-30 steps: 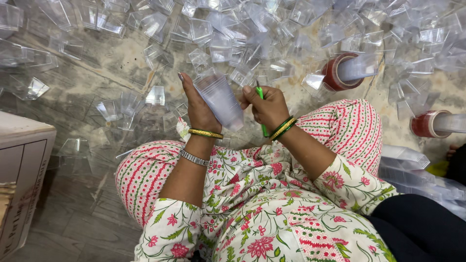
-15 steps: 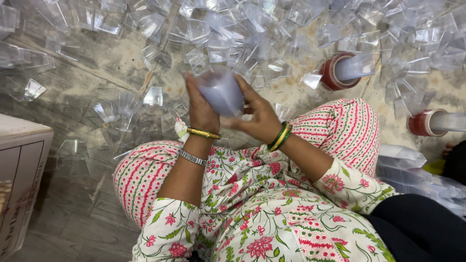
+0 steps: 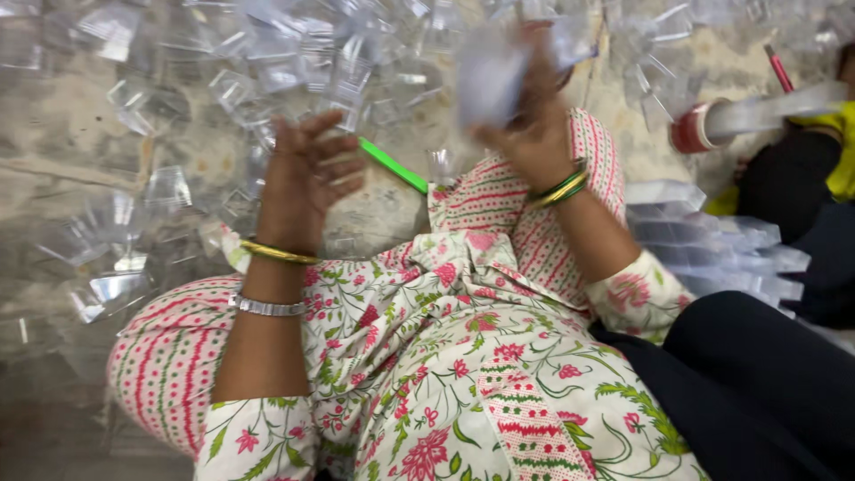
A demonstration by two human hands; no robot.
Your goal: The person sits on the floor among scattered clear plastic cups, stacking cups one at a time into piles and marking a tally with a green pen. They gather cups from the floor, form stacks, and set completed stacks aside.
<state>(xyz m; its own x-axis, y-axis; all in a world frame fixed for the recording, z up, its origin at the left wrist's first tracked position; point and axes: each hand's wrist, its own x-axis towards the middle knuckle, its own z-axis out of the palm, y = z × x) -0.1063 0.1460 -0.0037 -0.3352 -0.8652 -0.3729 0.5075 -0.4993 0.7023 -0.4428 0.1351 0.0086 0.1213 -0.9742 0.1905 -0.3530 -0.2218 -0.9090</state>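
My left hand [image 3: 305, 181] is lifted over the floor with its fingers spread and nothing in it. My right hand [image 3: 531, 134] is raised further right and grips a clear plastic box [image 3: 488, 82], blurred by motion. A thin green stick [image 3: 393, 165] lies on the floor between the two hands. Both wrists wear bangles. My knees in pink-striped trousers and a floral top fill the lower part of the view.
Several clear plastic boxes [image 3: 294, 62] are scattered over the stone floor. A stack of flat clear pieces [image 3: 712, 240] lies to the right. A tape roll [image 3: 695, 129] rests beyond it, beside another person [image 3: 802, 178] in yellow and black.
My left hand has let go of the clear box and opened to the left. My right hand has carried the box up and right. The green stick lies on the floor; the view has swung.
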